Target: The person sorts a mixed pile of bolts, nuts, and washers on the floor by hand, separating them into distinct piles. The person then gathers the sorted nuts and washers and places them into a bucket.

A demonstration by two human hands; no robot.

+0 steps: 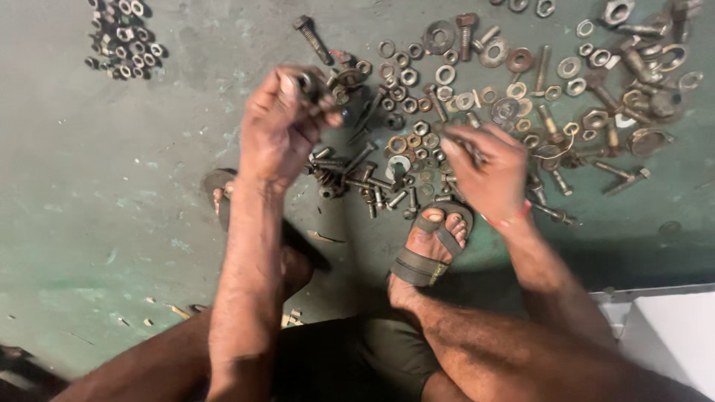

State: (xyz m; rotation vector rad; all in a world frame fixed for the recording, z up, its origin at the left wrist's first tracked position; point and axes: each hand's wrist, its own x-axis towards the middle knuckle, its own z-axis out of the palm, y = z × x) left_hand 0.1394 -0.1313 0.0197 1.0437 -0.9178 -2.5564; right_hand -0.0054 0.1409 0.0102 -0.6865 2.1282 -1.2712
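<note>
left hand [279, 123] gripping rusty bolt [307, 83], scattered nuts [417, 104]

Left hand [279, 126] raised, back toward camera, fingers curled tight at top, tips blurred. Left forearm runs straight down to lower frame edge. Right hand [488, 167] lower, back up, fingers bent forward and pinched together near thumb. Red band at right wrist. Right forearm angles down to lower right. Hands apart, bare knees below, sandalled foot between forearms.
</note>
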